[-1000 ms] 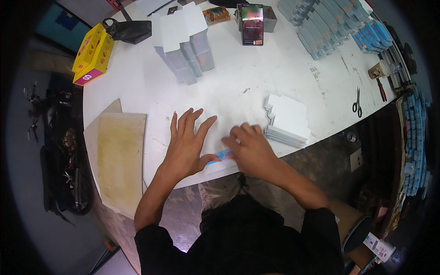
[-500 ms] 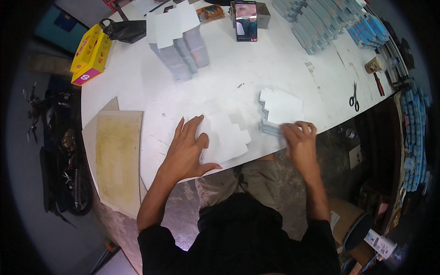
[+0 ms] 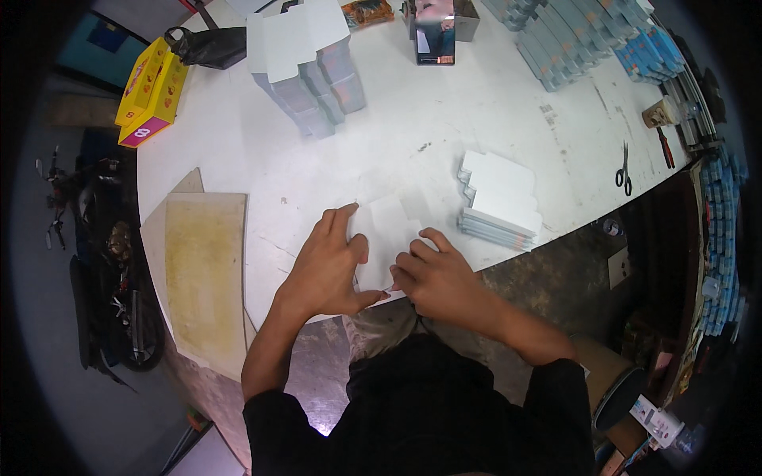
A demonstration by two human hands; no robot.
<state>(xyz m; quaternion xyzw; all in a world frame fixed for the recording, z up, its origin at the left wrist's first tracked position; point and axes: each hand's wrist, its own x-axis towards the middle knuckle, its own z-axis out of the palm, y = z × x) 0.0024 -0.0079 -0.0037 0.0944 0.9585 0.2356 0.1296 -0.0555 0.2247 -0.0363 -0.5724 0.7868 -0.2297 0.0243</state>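
A white stepped cut-out card (image 3: 385,230) lies near the table's front edge, between my two hands. My left hand (image 3: 321,266) rests along its left side with the fingers apart and the thumb by the near edge. On the right side of the card, my right hand (image 3: 432,278) has curled fingers closed at its edge; the fingertips partly hide that edge. To the right stands a low stack of matching white cards (image 3: 504,190) with grey-blue sides.
A taller stack of white cards (image 3: 305,47) stands at the back left, near a yellow box (image 3: 155,91) and black bag (image 3: 210,47). A yellowed board (image 3: 206,270) lies left. Farther back are a phone (image 3: 435,36) and grey bundles (image 3: 575,40). Scissors (image 3: 625,170) lie right.
My right hand has left the stack on the right and come to the right edge of the card in front of me. My left hand has stayed nearly in place.
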